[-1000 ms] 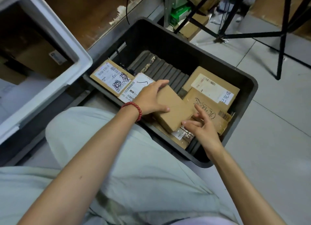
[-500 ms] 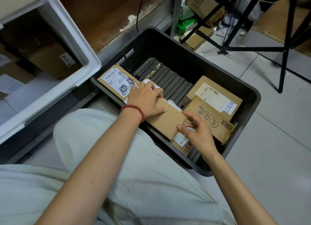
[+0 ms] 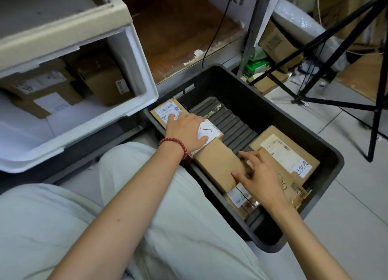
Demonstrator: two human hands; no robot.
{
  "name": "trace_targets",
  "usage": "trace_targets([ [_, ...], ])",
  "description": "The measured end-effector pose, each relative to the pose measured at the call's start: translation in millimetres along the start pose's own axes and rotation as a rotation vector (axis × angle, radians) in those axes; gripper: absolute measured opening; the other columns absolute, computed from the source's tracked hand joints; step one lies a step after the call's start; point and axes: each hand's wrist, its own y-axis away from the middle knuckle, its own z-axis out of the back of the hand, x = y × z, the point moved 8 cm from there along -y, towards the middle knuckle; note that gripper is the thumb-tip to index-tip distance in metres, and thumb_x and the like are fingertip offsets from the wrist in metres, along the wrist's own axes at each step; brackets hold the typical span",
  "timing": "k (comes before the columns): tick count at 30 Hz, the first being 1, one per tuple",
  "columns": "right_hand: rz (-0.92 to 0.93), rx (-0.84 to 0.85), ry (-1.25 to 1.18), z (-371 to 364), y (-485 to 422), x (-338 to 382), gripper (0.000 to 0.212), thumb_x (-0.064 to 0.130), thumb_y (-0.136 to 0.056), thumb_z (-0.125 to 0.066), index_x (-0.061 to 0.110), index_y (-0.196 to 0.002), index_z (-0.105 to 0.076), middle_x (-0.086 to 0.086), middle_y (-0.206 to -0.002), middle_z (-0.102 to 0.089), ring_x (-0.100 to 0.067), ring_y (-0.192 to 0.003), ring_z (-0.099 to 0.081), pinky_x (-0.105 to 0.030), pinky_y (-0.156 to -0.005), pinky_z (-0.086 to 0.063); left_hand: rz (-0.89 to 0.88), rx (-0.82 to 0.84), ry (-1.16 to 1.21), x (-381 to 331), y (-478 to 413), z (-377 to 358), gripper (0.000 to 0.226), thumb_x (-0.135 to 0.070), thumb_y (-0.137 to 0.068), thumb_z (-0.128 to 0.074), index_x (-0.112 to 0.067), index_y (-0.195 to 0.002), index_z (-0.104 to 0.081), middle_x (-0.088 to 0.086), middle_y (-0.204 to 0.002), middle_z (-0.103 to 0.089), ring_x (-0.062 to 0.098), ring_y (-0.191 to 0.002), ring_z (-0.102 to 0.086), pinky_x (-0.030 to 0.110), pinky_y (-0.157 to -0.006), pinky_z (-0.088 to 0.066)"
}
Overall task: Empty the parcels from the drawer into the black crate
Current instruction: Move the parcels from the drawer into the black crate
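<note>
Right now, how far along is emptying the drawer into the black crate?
Partway. Done: several parcels lie in the black crate. In hand: the left hand rests on labelled parcels while the right hand touches a plain brown box there. Left: at least three boxes sit in the white drawer.

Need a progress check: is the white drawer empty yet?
Not empty. At least two cardboard parcels lie inside the drawer.

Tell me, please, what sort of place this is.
Probably a parcel storeroom or shipping back room: labelled cardboard parcels lie in a black crate on a tiled floor, more sit in a white drawer, and cardboard boxes stand on metal shelving behind.
</note>
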Motion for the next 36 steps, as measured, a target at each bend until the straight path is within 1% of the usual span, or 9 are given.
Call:
trace_targets([
  [3, 0.103, -0.019, 0.124, 12, -27, 41, 0.057, 0.041, -0.088, -0.064, 0.029, -0.14, -0.043, 0.004, -0.139, -0.042, -0.016, -0.128, -0.039, -0.031, -0.104, -0.033, 0.124, -0.163, 0.046, 37, 5, 36, 0.052, -0.054, -0.088, -0.049, -0.031, -0.135, -0.046, -0.006, -0.137, -0.05, 0.019, -0.128, -0.041, 0.044, -0.106, -0.024],
  [7, 0.249, -0.077, 0.216, 25, -65, 114, 0.057, 0.047, -0.09, -0.057, 0.026, -0.141, -0.043, 0.001, -0.141, -0.043, -0.02, -0.128, -0.042, -0.037, -0.1, -0.04, 0.276, -0.284, 0.006, 95, 30, 76, 0.046, -0.053, -0.088, -0.049, -0.03, -0.128, -0.052, -0.007, -0.13, -0.057, 0.02, -0.123, -0.046, 0.042, -0.101, -0.027],
  [12, 0.442, -0.088, 0.173, 15, -82, 215, 0.053, 0.049, -0.093, -0.051, 0.024, -0.139, -0.046, 0.0, -0.14, -0.047, -0.02, -0.125, -0.046, -0.037, -0.098, -0.043, 0.489, -0.312, 0.03, 176, 90, 96, 0.047, -0.049, -0.09, -0.049, -0.027, -0.132, -0.051, 0.001, -0.129, -0.058, 0.024, -0.123, -0.047, 0.04, -0.099, -0.031],
  [16, 0.59, 0.026, 0.029, -26, -70, 293, 0.051, 0.05, -0.095, -0.048, 0.02, -0.135, -0.049, -0.005, -0.136, -0.049, -0.025, -0.121, -0.05, -0.04, -0.097, -0.045, 0.646, -0.341, 0.079, 219, 145, 91, 0.047, -0.048, -0.09, -0.05, -0.025, -0.131, -0.052, 0.004, -0.127, -0.061, 0.026, -0.12, -0.05, 0.038, -0.098, -0.033],
  [19, 0.663, 0.111, 0.053, -73, -55, 336, 0.051, 0.048, -0.096, -0.046, 0.018, -0.137, -0.047, -0.006, -0.136, -0.048, -0.026, -0.122, -0.05, -0.041, -0.097, -0.044, 0.736, -0.308, 0.093, 237, 176, 68, 0.049, -0.046, -0.089, -0.053, -0.024, -0.132, -0.05, 0.004, -0.128, -0.059, 0.026, -0.12, -0.051, 0.038, -0.098, -0.033],
  [23, 0.658, 0.227, 0.09, -125, -44, 354, 0.05, 0.045, -0.097, -0.045, 0.016, -0.138, -0.044, -0.008, -0.137, -0.046, -0.028, -0.122, -0.049, -0.04, -0.096, -0.043, 0.778, -0.246, 0.152, 249, 191, 49, 0.056, -0.044, -0.09, -0.054, -0.019, -0.138, -0.043, 0.008, -0.131, -0.057, 0.029, -0.122, -0.049, 0.041, -0.101, -0.035],
  [26, 0.623, 0.249, 0.094, -144, -46, 345, 0.05, 0.043, -0.098, -0.045, 0.016, -0.139, -0.043, -0.008, -0.138, -0.046, -0.028, -0.122, -0.049, -0.04, -0.095, -0.043, 0.788, -0.291, 0.128, 260, 192, 51, 0.057, -0.044, -0.091, -0.051, -0.02, -0.141, -0.04, 0.008, -0.136, -0.053, 0.029, -0.125, -0.047, 0.043, -0.104, -0.035],
  [31, 0.549, 0.272, 0.115, -151, -75, 343, 0.052, 0.039, -0.097, -0.049, 0.015, -0.142, -0.04, -0.009, -0.142, -0.039, -0.029, -0.126, -0.044, -0.038, -0.098, -0.041, 0.807, -0.232, 0.177, 286, 175, 41, 0.058, -0.042, -0.093, -0.051, -0.021, -0.145, -0.035, 0.008, -0.142, -0.047, 0.03, -0.128, -0.044, 0.043, -0.101, -0.037],
  [36, 0.428, 0.362, 0.125, -167, -122, 356, 0.059, 0.038, -0.096, -0.051, 0.012, -0.145, -0.03, -0.013, -0.148, -0.025, -0.031, -0.132, -0.04, -0.038, -0.105, -0.036, 0.77, -0.346, 0.32, 302, 128, 49, 0.055, -0.042, -0.094, -0.049, -0.022, -0.143, -0.037, 0.003, -0.147, -0.043, 0.026, -0.132, -0.042, 0.042, -0.102, -0.041],
])
